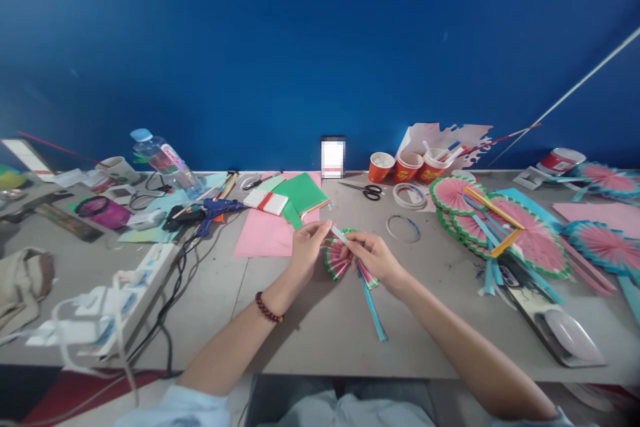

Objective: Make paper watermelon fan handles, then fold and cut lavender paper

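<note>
Both hands meet over the middle of the desk, fingers pinched. Between them they hold a small pale strip [339, 233]: my left hand [309, 247] has its upper left end, and my right hand [374, 255] the lower right end. Just beneath the fingers is a pleated watermelon-pattern paper fan [332, 263], pink with a green edge, partly covered by my right hand. Whether that hand also grips the fan is hidden. Blue paper strips [373, 310] run from the fan toward the front edge.
Finished-looking paper fans [537, 240] lie right, near a white mouse [573, 333]. Scissors [367, 191], tape rolls [410, 196] and red paper cups [381, 168] stand behind. Left are a blue glue gun [216, 213], green paper [305, 192], a bottle [167, 160] and a power strip [143, 287] with cables.
</note>
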The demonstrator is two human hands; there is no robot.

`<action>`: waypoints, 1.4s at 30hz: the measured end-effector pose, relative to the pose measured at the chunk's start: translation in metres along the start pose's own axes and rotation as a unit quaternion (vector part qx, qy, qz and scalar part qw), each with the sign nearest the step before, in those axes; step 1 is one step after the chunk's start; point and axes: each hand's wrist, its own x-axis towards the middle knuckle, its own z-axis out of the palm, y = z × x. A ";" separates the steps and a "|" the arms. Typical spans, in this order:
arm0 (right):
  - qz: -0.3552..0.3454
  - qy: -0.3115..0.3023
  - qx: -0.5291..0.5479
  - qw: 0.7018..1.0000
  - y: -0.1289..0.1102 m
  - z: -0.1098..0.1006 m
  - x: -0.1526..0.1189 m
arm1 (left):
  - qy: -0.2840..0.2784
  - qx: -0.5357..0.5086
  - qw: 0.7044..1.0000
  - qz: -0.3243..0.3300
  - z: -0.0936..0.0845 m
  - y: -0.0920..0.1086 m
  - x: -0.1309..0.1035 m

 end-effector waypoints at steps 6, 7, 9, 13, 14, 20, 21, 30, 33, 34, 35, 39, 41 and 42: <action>0.026 0.031 0.033 0.999 0.003 0.003 0.001 | 0.002 0.059 0.997 0.053 -0.004 0.001 0.004; 0.028 0.039 0.038 0.998 0.003 0.003 0.000 | 0.011 0.079 0.993 0.087 -0.005 0.000 0.003; 0.030 0.055 0.046 0.997 0.002 0.005 0.000 | 0.037 0.141 0.972 0.185 -0.007 0.000 0.002; 0.018 0.079 0.058 0.995 0.001 0.006 0.000 | 0.007 0.295 0.872 0.391 -0.010 -0.003 -0.002; 0.013 0.079 0.055 0.995 0.002 0.006 0.000 | -0.011 0.321 0.847 0.424 -0.011 -0.004 -0.003; -0.022 0.096 0.015 0.995 0.002 0.006 0.001 | -0.048 0.372 0.780 0.501 -0.012 -0.012 0.000; -0.031 0.101 -0.002 0.994 0.003 0.006 0.000 | -0.048 0.372 0.778 0.504 -0.013 -0.013 0.001; -0.114 0.143 -0.143 0.973 0.006 0.007 -0.002 | -0.046 0.379 0.785 0.488 -0.011 -0.015 -0.001; -0.122 0.149 -0.163 0.968 0.008 0.007 -0.002 | -0.050 0.392 0.781 0.484 -0.011 -0.015 -0.002; -0.123 0.152 -0.167 0.966 0.009 0.007 -0.002 | -0.051 0.397 0.779 0.483 -0.012 -0.015 -0.001; -0.123 0.154 -0.172 0.965 0.011 0.007 -0.003 | -0.052 0.400 0.776 0.485 -0.012 -0.015 -0.001; -0.123 0.153 -0.198 0.960 0.013 0.009 -0.004 | -0.053 0.409 0.761 0.500 -0.013 -0.016 0.000; -0.124 0.148 -0.206 0.959 0.013 0.010 -0.005 | -0.055 0.413 0.754 0.507 -0.014 -0.017 0.000; -0.124 0.146 -0.209 0.959 0.012 0.011 -0.005 | -0.057 0.415 0.753 0.507 -0.015 -0.018 0.001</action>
